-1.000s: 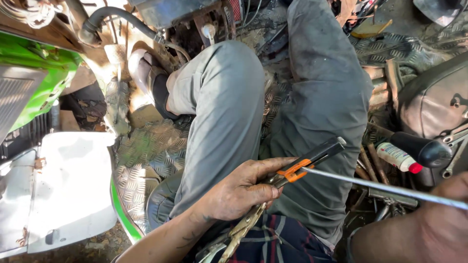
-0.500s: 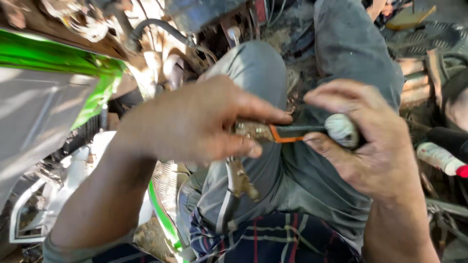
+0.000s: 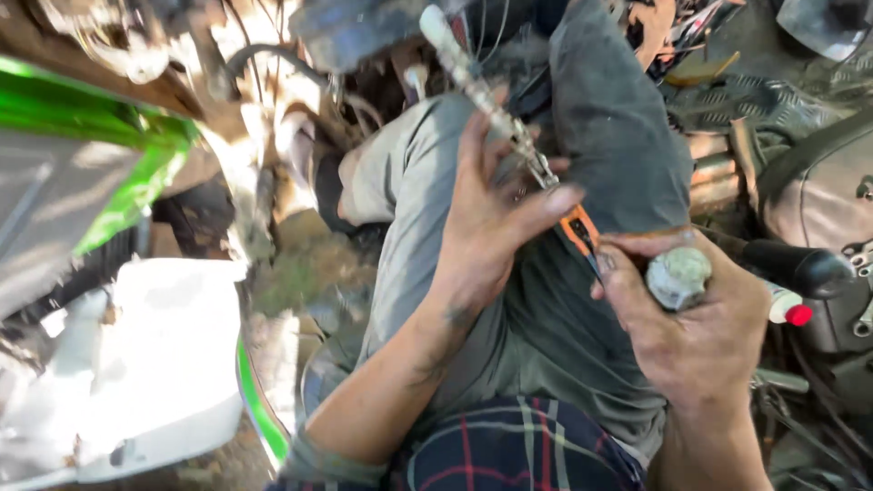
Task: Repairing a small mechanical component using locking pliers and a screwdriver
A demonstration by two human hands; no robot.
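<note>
Since half a second ago our left hand (image 3: pixel 496 227) has turned over and risen: it lay knuckles-up across the cable, and now it shows its palm side with the fingers spread upward over our grey trouser legs (image 3: pixel 582 300). The cable's whitish sheathed end (image 3: pixel 473 77), which hung down beside our knee, now points up and away toward the dark machine parts at the top. Our right hand (image 3: pixel 696 327) has dropped a little toward the lower right.

We hold the cable between the left thumb (image 3: pixel 546 205) and the fingers, a closed pinch near the metal fitting (image 3: pixel 536 164) where the sheath ends. Just below that pinch sits the orange-handled tool (image 3: pixel 578 227), running from the left thumb down to the right hand. Our right hand is curled shut around a round, dirty grey knob (image 3: pixel 677 275), with the forefinger tip touching the tool's dark end. Whether the knob belongs to the tool we cannot tell.

Beside us on the left lie a green body panel (image 3: pixel 136 186) and a white plastic cover (image 3: pixel 155 364). On the right a black handlebar grip (image 3: pixel 800 268) lies near a small red-capped bottle (image 3: pixel 787 309). A plaid shirt hem (image 3: pixel 518 450) shows at the bottom.
</note>
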